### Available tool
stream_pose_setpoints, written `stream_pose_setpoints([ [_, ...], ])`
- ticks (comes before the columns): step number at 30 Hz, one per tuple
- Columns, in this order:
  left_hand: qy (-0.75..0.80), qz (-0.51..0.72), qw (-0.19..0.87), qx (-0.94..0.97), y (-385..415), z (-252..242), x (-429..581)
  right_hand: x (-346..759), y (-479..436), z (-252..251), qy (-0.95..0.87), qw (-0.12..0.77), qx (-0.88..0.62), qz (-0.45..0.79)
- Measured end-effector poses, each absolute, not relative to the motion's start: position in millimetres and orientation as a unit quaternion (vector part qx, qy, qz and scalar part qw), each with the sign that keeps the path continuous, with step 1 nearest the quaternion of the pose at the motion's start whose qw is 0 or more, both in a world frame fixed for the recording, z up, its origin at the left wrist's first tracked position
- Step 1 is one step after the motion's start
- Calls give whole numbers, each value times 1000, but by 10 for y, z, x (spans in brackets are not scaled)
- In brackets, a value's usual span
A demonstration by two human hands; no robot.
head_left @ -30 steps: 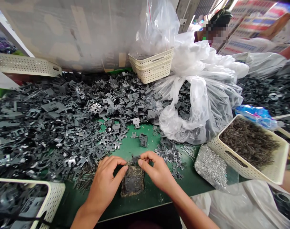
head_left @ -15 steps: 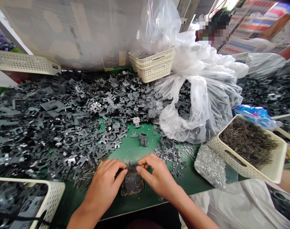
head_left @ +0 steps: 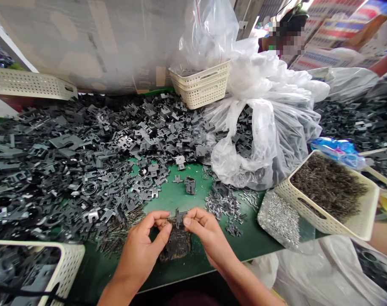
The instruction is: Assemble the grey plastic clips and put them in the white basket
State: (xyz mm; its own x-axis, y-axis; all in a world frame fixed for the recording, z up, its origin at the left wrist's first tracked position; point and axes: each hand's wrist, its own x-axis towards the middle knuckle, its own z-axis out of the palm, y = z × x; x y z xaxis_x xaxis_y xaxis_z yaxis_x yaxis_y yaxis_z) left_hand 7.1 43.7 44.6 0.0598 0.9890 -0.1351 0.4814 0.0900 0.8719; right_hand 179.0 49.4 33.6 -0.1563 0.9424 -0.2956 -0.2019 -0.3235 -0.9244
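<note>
The right hand (head_left: pixel 209 236) pinches a small dark grey plastic part (head_left: pixel 179 217) while the left hand (head_left: pixel 142 250) curls half open just beside it, and a large heap of similar parts (head_left: pixel 85 165) remains across the green-topped table (head_left: pixel 168 197).

The right hand (head_left: pixel 207 236) pinches a small dark grey plastic part (head_left: pixel 179 217) upright, the left hand (head_left: pixel 142 250) curled just beside it, above a dark heap of tiny parts (head_left: pixel 176 244) on the green counter (head_left: pixel 193 204); loose grey parts (head_left: pixel 85 170) spread toward ten o'clock.
</note>
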Motion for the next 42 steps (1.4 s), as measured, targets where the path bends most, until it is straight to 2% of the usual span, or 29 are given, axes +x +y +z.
stream_pose_setpoints([
  [5, 642, 301, 305, 636, 485, 444, -67, 1817, 444, 320, -377, 447, -480, 654],
  [8, 618, 284, 206, 703, 422, 361, -197, 1912, 357, 298, -409, 409, -489, 654],
  [10, 550, 256, 181, 774, 309, 270, -244, 1972, 277, 279, -444, 368, -506, 642],
  [13, 497, 230, 161, 821, 114, 120, -217, 2000, 169, 241, -503, 322, -546, 587],
  [17, 522, 259, 113, 805, -22, -32, -105, 1942, 114, 190, -603, 285, -588, 458],
  [21, 530, 282, 92, 795, -41, -105, -54, 1884, 148, 198, -670, 245, -594, 372],
  [27, 523, 290, 79, 798, -40, -116, -49, 1823, 241, 291, -709, 191, -585, 343],
  [31, 488, 267, 89, 826, -23, -81, -49, 1809, 278, 329, -733, 142, -576, 334],
  [37, 486, 239, 64, 838, 12, -20, 11, 1870, 251, 388, -807, 66, -542, 226],
  [42, 504, 229, 72, 830, 24, 11, 66, 1961, 290, 356, -800, 81, -539, 252],
])
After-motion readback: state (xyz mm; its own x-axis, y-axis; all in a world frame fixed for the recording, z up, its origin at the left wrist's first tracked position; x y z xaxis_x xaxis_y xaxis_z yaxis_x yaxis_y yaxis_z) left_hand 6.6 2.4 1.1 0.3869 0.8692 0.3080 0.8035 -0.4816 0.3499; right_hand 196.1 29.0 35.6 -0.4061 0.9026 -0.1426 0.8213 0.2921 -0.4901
